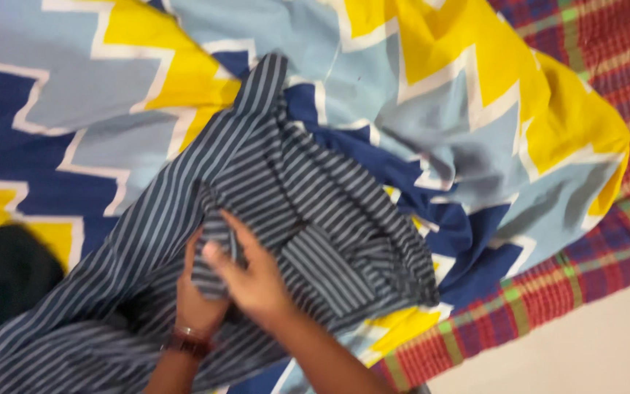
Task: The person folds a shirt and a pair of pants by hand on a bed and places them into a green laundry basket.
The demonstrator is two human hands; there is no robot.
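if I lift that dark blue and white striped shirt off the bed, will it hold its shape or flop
The dark blue and white striped cloth shirt will probably flop: it already lies in soft folds and bunches between the left hand and right hand. It looks thin, so likely light. Draped over the zigzag-patterned bedsheet, it would probably drag rather than slide cleanly.

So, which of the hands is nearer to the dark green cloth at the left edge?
Left. The left hand grips the striped shirt on the side of the dark green cloth; the right hand lies beyond it.

One striped shirt [278, 197], one zigzag blanket [468, 109], two hands.
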